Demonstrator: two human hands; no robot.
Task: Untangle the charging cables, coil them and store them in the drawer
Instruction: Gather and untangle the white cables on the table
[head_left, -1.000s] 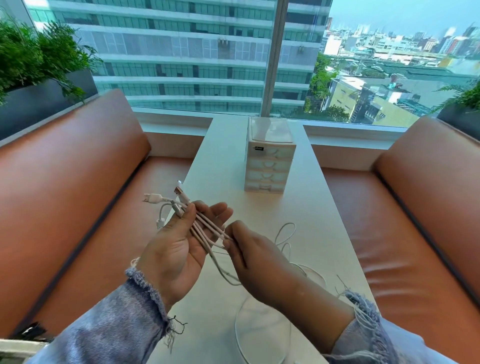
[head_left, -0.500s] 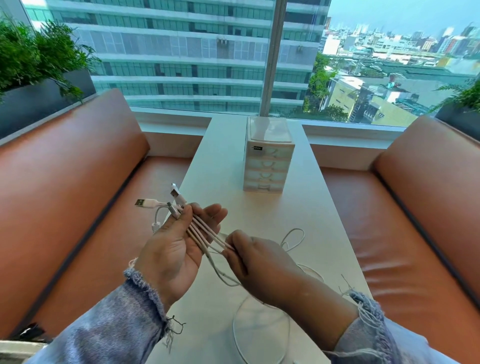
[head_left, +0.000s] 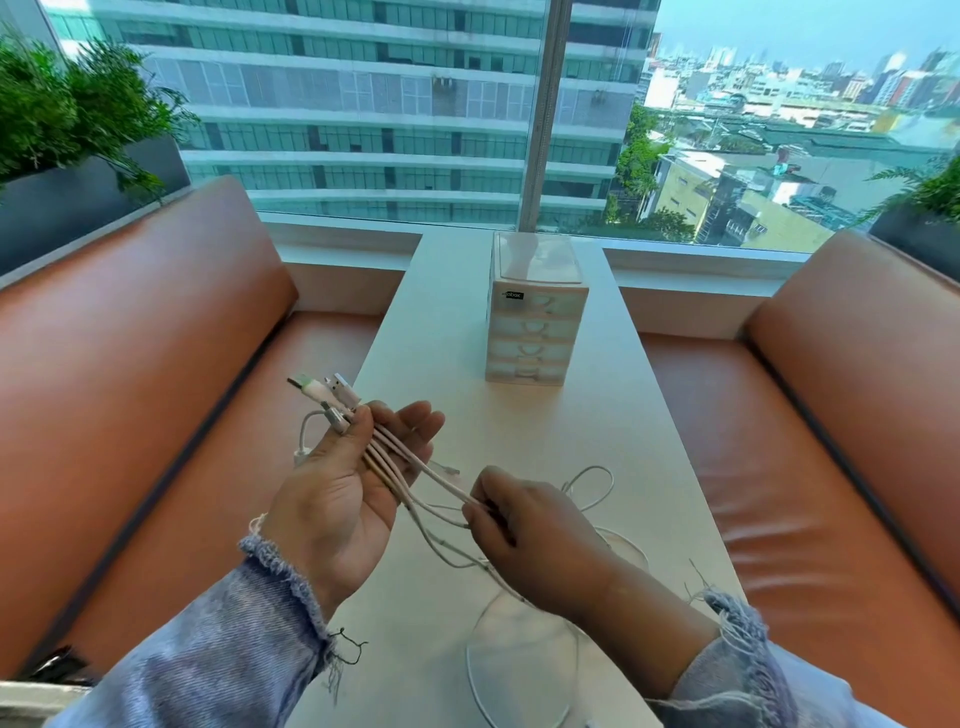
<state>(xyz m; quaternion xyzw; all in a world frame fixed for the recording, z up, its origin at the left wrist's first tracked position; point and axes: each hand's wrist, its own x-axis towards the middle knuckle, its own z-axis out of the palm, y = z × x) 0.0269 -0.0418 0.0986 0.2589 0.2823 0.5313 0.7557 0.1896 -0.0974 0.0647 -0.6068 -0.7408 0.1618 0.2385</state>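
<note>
Tangled charging cables (head_left: 396, 458) held at frame centre, above the table (head_left: 436, 322).
The left hand (head_left: 345, 488) thumb-clamps the plug ends in its grip; the right hand (head_left: 532, 532) pinches the strands; a hard pull could knot the slack.

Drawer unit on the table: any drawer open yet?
All shut: every front on the drawer unit sits flush, none pulled out. What is inside cannot be told.

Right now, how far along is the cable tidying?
Early on. Done: plug ends lined up, held in the left hand. In hand: the right hand pinches the charging cables, whose tails lie looped loosely on the table. Left: coiling them and storing them in the drawer unit, its drawers all shut.
</note>
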